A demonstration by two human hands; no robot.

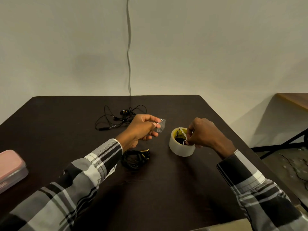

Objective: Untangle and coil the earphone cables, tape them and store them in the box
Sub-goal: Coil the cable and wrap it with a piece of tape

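A glossy round tape roll sits on the dark table; the right hand grips small white-handled scissors over its core. Left of the roll, the left hand pinches a clear tape piece above a coiled black earphone cable. A tangled earphone cable lies farther left and back, and the pink-lidded box far left.

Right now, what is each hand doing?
Left hand: pinches a cut piece of clear tape.
Right hand: grips small scissors over the tape roll.

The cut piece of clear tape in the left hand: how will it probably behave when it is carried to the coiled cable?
The tape piece looks thin and already curls beyond the left hand that pinches it, so it is probably floppy and very light. It may fold and stick to itself or the fingers before reaching the coiled cable.
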